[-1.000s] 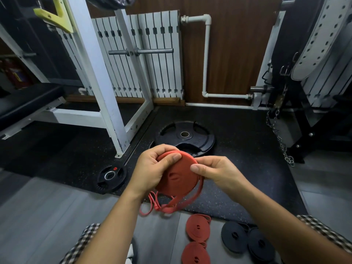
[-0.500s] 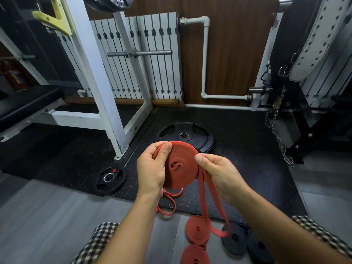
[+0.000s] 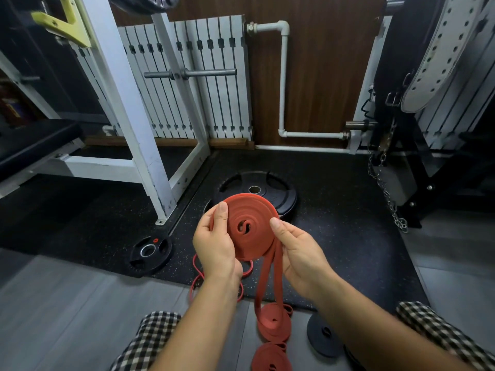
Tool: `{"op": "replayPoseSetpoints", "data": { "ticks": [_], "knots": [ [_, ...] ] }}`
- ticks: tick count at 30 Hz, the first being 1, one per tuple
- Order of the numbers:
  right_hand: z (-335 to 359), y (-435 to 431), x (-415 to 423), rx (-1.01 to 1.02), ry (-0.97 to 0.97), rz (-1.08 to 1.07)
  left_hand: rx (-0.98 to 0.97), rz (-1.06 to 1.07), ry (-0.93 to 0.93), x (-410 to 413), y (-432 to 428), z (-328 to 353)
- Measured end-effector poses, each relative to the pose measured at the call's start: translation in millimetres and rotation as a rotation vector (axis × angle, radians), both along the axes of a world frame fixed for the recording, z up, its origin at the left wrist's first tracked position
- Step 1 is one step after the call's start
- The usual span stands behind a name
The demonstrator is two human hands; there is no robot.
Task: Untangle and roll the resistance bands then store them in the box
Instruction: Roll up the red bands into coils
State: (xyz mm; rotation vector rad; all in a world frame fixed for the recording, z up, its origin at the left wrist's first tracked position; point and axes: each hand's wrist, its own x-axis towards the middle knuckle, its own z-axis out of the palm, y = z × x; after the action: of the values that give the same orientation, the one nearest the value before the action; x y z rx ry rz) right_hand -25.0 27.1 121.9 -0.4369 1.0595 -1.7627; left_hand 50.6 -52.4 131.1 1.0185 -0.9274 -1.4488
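Your left hand (image 3: pixel 214 245) grips the red band coil (image 3: pixel 249 226) at its left edge, thumb flat on the near face, fingers curled behind. Your right hand (image 3: pixel 300 255) pinches the coil's right edge, thumb tip on the rim, fingers tucked behind. The coil is upright in mid-air between both hands, over the speckled rubber mat (image 3: pixel 334 236). Its loose tail (image 3: pixel 267 282) hangs as a double strand from the lower right, down to the near floor. Two rolled red bands (image 3: pixel 273 324) lie flat there, with a black rolled band (image 3: pixel 325 336) just right of them. A thin red band (image 3: pixel 195 274) loops on the floor behind your left wrist. A large weight plate (image 3: pixel 278 190) lies beyond the coil, and a small weight plate (image 3: pixel 163 246) lies to the left.
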Motion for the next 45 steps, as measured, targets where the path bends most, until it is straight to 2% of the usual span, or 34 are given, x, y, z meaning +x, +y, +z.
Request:
{"op": "replayPoseSetpoints", "data": {
  "ticks": [5, 7, 10, 13, 17, 20, 22, 25, 33, 38, 42, 45],
  "knots": [
    [-4.6, -1.7, -4.1, 0.031, -0.034, -0.023, 0.121, -0.038, 0.042, -3.8, 7.5, -3.5],
    [-2.1, -1.7, -12.1, 0.057, 0.004, -0.002, 0.177, -0.147, 0.046, -2.3, 5.8, -5.9],
    [5.7, 0.9, -28.9, 0.086, 0.068, 0.037, 0.236, -0.426, 0.016, 4.7, -4.6, -2.6],
    [14.7, 10.2, -40.5, 0.171, 0.3, 0.156, 0.084, -0.598, -0.139, 12.7, -17.7, 0.7],
    [19.1, 18.3, -37.3, 0.326, 0.665, 0.322, -0.204, -0.807, -0.468, 18.0, -16.7, 0.8],
    [19.8, 19.4, -34.8, 0.373, 0.761, 0.336, -0.339, -0.873, -0.668, 16.3, -12.7, -8.6],
    [19.7, 18.8, -35.3, 0.374, 0.741, 0.304, -0.426, -0.855, -0.714, 15.4, -10.3, -11.4],
    [19.7, 17.0, -34.6, 0.365, 0.694, 0.264, -0.463, -0.731, -0.648, 14.2, -4.8, -11.6],
    [16.8, 13.5, -32.7, 0.232, 0.468, 0.217, -0.209, -0.465, -0.365, 11.8, -1.4, -18.8],
    [8.6, 13.1, -29.4, 0.24, 0.487, 0.171, -0.184, -0.335, -0.335, 10.7, 0.9, -15.9],
    [9.0, 14.6, -30.1, 0.236, 0.478, 0.176, -0.101, -0.355, -0.276, 9.1, 3.2, -15.3],
    [12.8, 18.1, -37.3, 0.268, 0.522, 0.189, -0.012, -0.542, -0.273, 14.9, -3.9, -9.8]
  ]
}}
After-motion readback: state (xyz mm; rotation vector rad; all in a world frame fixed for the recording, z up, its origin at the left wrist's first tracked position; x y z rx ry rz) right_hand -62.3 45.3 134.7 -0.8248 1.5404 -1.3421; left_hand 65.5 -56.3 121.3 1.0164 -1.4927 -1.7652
